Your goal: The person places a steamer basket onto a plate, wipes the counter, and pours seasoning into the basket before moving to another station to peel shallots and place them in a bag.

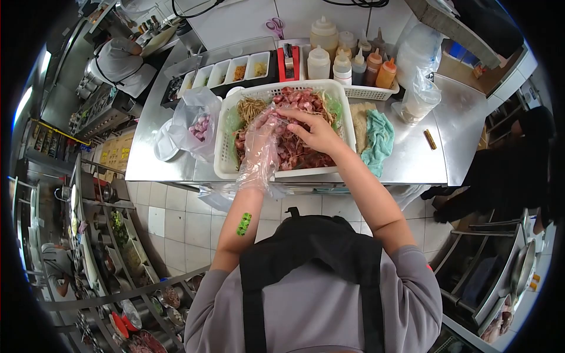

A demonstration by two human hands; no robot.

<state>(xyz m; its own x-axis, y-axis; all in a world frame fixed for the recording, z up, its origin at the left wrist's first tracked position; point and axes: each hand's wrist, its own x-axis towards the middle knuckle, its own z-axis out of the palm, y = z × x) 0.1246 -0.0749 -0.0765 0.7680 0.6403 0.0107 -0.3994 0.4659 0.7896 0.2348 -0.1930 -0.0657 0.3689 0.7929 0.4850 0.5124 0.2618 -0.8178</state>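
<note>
Red raw meat pieces (294, 152) in a white slotted plastic basket (226, 167).
Left hand (262, 138), slack inside a thin clear plastic glove (254, 175), over the basket's middle; bare right hand (318, 134) at the glove's fingertips, grip indiscernible. Meat likely soft, slick: pinch small clumps.

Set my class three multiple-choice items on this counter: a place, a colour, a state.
1. Relative to the basket, the teal cloth lies: A. left; B. right; C. inside.
2. The basket is: A. white; B. blue; C. black.
3. The left hand is: A. bare; B. in a clear plastic glove; C. in a black glove.
Answers: 1 B, it lies by the basket's right wall. 2 A, its latticed walls are white. 3 B, clear film covers it, while the right hand is bare.
</note>
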